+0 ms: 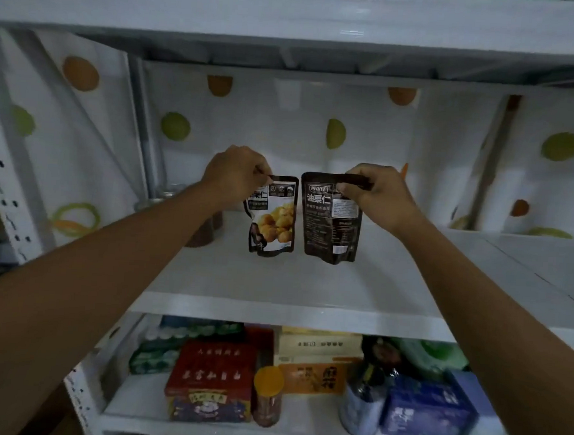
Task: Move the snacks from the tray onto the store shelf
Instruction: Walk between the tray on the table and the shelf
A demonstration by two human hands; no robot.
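Two dark brown snack pouches stand side by side on the white middle shelf [308, 286]. The left pouch [273, 220] shows yellow chestnuts on its front; my left hand [236, 175] pinches its top edge. The right pouch [331, 220] shows its printed back; my right hand [376, 192] pinches its top edge. Both pouches hang upright with their bottoms at or just above the shelf board. The tray is out of view.
A brown jar [204, 232] stands on the same shelf behind my left forearm. The shelf below holds a red box [210, 380], an orange-lidded jar [268, 396], a blue box [430, 406], a bottle [363, 398] and other packs. A polka-dot sheet [317, 131] backs the shelf.
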